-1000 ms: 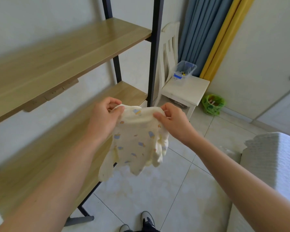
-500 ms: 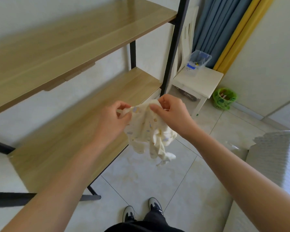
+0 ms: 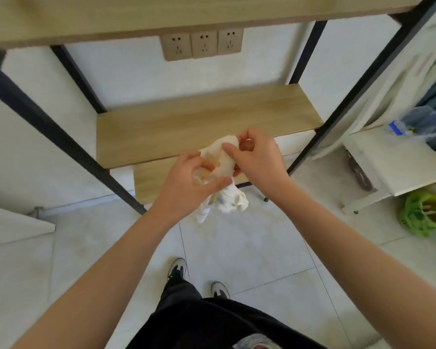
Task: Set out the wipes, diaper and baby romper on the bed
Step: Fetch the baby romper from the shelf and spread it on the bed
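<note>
The cream baby romper with small coloured prints is bunched up between both my hands, above the floor in front of a wooden shelf unit. My left hand grips its lower left part, thumb across the cloth. My right hand pinches its upper end. A loose part of the romper hangs below my hands. No wipes, diaper or bed are in view.
The shelf unit has black metal legs and wooden boards. Three wall sockets sit behind it. At right stand a white chair with a clear box and a green basket on the tiled floor.
The view has swung left and down to face the shelf, and the bed has left the frame. The romper, spread open a second ago, is now bunched tightly between both hands.
</note>
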Available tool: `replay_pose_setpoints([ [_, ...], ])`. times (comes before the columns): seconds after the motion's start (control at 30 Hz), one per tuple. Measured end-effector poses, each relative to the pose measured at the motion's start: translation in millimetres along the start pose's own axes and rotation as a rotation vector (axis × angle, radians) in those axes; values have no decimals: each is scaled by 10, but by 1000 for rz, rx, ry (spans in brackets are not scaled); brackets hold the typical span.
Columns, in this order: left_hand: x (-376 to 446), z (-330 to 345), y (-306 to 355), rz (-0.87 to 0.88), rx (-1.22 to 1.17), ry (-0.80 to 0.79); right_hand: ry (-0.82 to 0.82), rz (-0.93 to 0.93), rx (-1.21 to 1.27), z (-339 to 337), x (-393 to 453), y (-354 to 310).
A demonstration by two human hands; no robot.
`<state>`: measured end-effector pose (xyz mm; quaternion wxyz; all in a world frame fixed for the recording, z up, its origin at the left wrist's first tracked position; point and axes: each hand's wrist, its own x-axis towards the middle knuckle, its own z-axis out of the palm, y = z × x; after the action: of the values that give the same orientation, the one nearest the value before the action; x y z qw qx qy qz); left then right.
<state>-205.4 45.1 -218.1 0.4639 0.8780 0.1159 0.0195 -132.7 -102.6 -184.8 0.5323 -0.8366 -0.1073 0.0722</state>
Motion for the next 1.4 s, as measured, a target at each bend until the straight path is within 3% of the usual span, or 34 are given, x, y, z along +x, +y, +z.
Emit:
replay_pose_setpoints([
  [0.2,-634,107,-211,-91,199,352,-237,-89,36,322,-262,-143],
  [0.43,-1186,-49,-578,-327,243,589,-473,-144,-5,857,-607,-364],
  [0.53,-1510,-251,-803,-375,335,589,-519,-211,-20,1106,-760,-461],
  [0.67,-2115,-644,-1031,-470,162,700,-581,-422,-155,1565,-1048,-635],
  [0.83,-2952,-1197,-1413,-572,-86,760,-910,-463,-132,2293,-1515,-874],
  [0.93,-3468,-1541,-1653,-562,-180,831,-1017,-498,-106,2827,-1870,-1005],
  [1.13,-4461,-2007,-2080,-609,-112,942,-1202,-667,-90,3867,-2680,-1254],
  [1.3,-5316,-2183,-2398,-771,-30,821,-1403,-767,-118,4548,-3232,-1395],
  [1.4,-5749,-2302,-2543,-886,115,837,-1471,-823,-111,4916,-3484,-1502],
])
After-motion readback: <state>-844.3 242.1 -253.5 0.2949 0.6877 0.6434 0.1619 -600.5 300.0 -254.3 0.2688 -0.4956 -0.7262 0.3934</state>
